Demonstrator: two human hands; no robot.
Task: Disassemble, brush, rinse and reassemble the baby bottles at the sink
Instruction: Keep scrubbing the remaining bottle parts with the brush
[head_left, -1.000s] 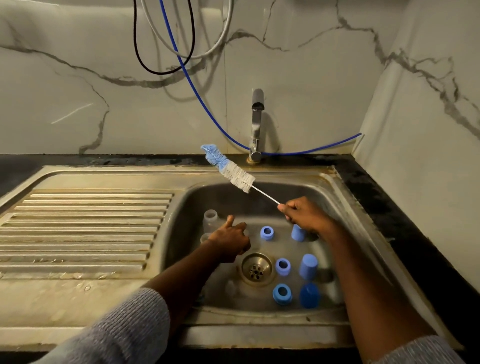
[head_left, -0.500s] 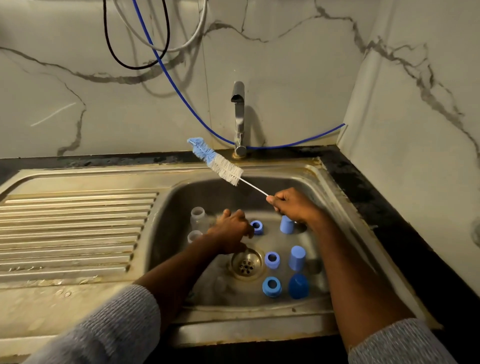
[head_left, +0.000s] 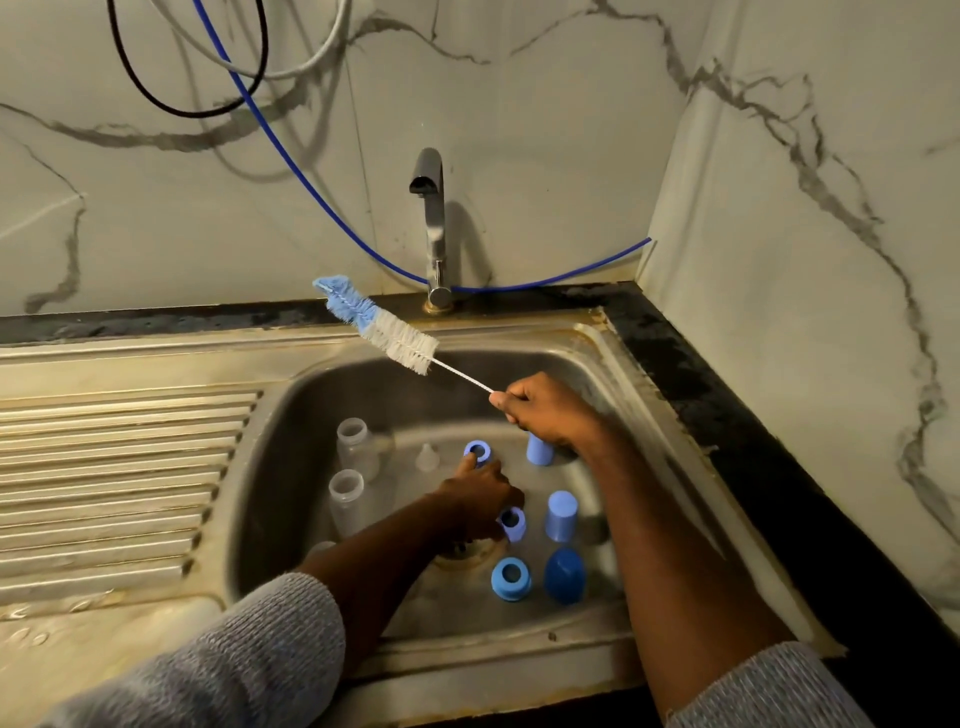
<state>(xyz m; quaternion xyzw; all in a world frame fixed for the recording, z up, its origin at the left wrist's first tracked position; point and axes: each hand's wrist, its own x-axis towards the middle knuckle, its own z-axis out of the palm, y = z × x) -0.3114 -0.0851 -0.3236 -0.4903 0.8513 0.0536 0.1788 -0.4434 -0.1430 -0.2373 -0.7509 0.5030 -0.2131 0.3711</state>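
Head view: my right hand (head_left: 550, 410) clamps the bottle brush (head_left: 382, 327) by its thin, springy wire stem. My left hand (head_left: 480, 499) reaches a fingertip to a blue collar ring (head_left: 478, 451) on the sink (head_left: 519, 660) floor; I cannot tell whether it grips. The ring looks light, rigid and probably wet-slick, best pinched across its rim.

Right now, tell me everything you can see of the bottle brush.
The bottle brush has a thin twisted-wire stem, white bristles nearest the stem and a blue fluffy tip. The right hand grips the stem's lower end above the sink basin. The brush slants up and to the left, its head in the air over the basin's back rim, left of the tap. Nothing else touches it.
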